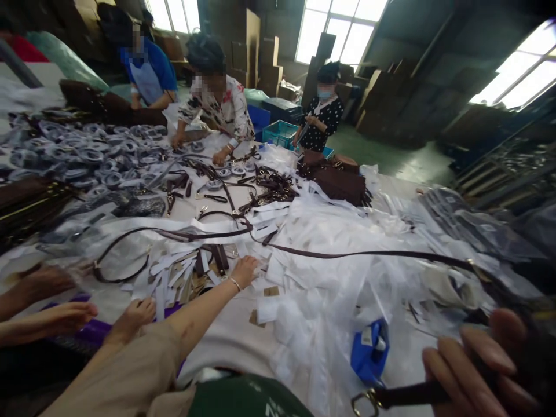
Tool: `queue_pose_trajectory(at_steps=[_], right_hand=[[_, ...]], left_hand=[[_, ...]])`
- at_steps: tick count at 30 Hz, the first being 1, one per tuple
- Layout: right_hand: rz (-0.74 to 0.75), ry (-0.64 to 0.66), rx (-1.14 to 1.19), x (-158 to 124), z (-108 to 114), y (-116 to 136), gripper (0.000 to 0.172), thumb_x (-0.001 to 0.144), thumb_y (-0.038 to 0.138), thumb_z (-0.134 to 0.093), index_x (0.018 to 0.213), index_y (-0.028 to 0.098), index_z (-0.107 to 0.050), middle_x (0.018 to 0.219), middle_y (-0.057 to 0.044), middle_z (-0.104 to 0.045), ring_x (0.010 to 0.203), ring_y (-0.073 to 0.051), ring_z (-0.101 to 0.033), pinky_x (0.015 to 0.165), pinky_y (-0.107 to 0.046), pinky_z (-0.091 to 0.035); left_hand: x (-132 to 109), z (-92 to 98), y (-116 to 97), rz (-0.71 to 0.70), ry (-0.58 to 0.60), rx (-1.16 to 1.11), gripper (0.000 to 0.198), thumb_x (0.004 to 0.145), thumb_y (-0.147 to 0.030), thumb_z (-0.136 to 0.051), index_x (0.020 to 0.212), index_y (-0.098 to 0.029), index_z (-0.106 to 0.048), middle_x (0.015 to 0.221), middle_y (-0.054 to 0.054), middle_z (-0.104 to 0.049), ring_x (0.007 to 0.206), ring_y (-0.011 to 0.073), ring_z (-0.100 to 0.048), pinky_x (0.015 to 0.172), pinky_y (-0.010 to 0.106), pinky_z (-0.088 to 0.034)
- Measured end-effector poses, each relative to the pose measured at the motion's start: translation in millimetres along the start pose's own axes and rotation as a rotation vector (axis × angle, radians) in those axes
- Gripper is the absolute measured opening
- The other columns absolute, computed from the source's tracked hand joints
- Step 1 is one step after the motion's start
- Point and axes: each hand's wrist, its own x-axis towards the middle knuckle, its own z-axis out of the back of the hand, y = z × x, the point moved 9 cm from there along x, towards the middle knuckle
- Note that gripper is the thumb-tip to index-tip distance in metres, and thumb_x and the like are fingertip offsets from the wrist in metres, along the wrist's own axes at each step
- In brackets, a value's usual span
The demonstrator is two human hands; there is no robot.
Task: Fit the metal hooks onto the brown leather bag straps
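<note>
Strap (412, 394) is the main thing here: dark brown leather with a metal clasp (365, 403) on its end, down at the bottom right of the head view. Right hand (478, 362) has its fingers wrapped tight round it just behind the clasp, which looks like it keeps that end up out of the mess. Can't tell if the long strap across the table is the same piece. Left hand (245, 271), bracelet (235, 284) on the wrist, is open and well apart, resting on white paper strips (169, 278), maybe pinning them down. Plastic sheeting (313, 324) is heaped around, with a blue bag (369, 353) in it. Someone else's hands (56, 317) reach in on the left. Farther up, more straps (273, 188) lie tangled beside brown fringed bags (339, 182), and a co-worker (219, 104) leans over the far side.
</note>
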Motion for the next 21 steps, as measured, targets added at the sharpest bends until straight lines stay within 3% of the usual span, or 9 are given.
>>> queue_pose_trajectory(at_steps=[3,6,9,12,14,16,18,21], right_hand=[[0.022,0.006,0.188,11.7,-27.6,-7.2,0.037,0.085,0.047,-0.055,0.115,0.028,-0.06,0.058,0.009,-0.021,0.039,-0.004,0.0,0.028,-0.023,-0.007],[-0.102,0.043,0.177,32.7,-39.5,-38.4,0.028,0.083,0.035,-0.061,0.11,0.025,-0.062,0.06,0.008,-0.028,0.039,-0.003,-0.012,0.031,-0.019,-0.016],[-0.281,0.133,0.005,48.5,-46.9,-97.8,0.034,0.074,0.034,-0.072,0.105,0.024,-0.063,0.065,0.004,-0.041,0.048,-0.007,-0.035,0.041,-0.019,-0.029],[-0.453,0.333,-0.253,41.3,-67.4,-165.7,0.047,0.075,0.043,-0.071,0.114,0.02,-0.059,0.058,0.007,-0.035,0.048,-0.007,-0.031,0.043,-0.019,-0.024],[-0.506,0.477,-0.388,27.4,-84.1,-196.4,0.058,0.075,0.047,-0.069,0.122,0.016,-0.054,0.056,0.009,-0.032,0.046,-0.006,-0.027,0.042,-0.02,-0.02],[-0.492,0.548,-0.467,15.6,-95.2,-208.0,0.061,0.071,0.05,-0.071,0.117,0.013,-0.057,0.056,0.009,-0.034,0.046,-0.007,-0.028,0.042,-0.021,-0.02],[-0.459,0.548,-0.525,7.3,-97.3,-206.4,0.052,0.067,0.051,-0.073,0.099,0.011,-0.062,0.056,0.008,-0.037,0.047,-0.007,-0.029,0.042,-0.022,-0.02],[-0.407,0.515,-0.586,-3.1,-91.3,-195.0,0.044,0.066,0.052,-0.073,0.08,0.011,-0.062,0.051,0.008,-0.035,0.046,-0.007,-0.026,0.043,-0.024,-0.018]], left_hand=[[21.1,1.0,-13.6,0.014,0.014,-0.062,0.007,0.08,-0.018,-0.061,0.084,-0.013,-0.065,0.095,0.013,-0.066,0.106,0.0288,-0.054,0.096,0.045,-0.038],[14.0,10.3,-33.2,-0.007,-0.002,-0.171,0.017,0.087,-0.022,-0.053,0.079,-0.013,-0.065,0.086,0.009,-0.067,0.091,0.0212,-0.059,0.089,0.035,-0.044],[-23.4,26.4,-62.4,-0.052,-0.04,-0.305,0.023,0.092,-0.028,-0.047,0.085,-0.016,-0.065,0.09,0.005,-0.066,0.087,0.0152,-0.059,0.085,0.025,-0.045],[-71.9,48.3,-95.9,-0.116,-0.095,-0.576,0.03,0.094,-0.034,-0.043,0.084,-0.015,-0.064,0.087,0.004,-0.064,0.084,0.0141,-0.058,0.081,0.024,-0.046],[-99.1,62.8,-113.1,-0.14,-0.133,-0.725,0.032,0.094,-0.036,-0.043,0.087,-0.015,-0.064,0.09,0.006,-0.064,0.087,0.0153,-0.057,0.083,0.026,-0.045],[-119.6,73.6,-125.3,-0.153,-0.168,-0.763,0.03,0.094,-0.037,-0.044,0.092,-0.015,-0.065,0.095,0.008,-0.064,0.091,0.0168,-0.056,0.087,0.028,-0.044],[-134.6,79.0,-135.5,-0.183,-0.193,-0.759,0.029,0.093,-0.036,-0.045,0.091,-0.015,-0.066,0.095,0.009,-0.063,0.094,0.0181,-0.055,0.089,0.03,-0.044],[-144.5,69.2,-142.1,-0.147,-0.158,-0.791,0.025,0.09,-0.037,-0.052,0.093,-0.015,-0.065,0.094,0.007,-0.064,0.091,0.0175,-0.056,0.086,0.029,-0.045]])
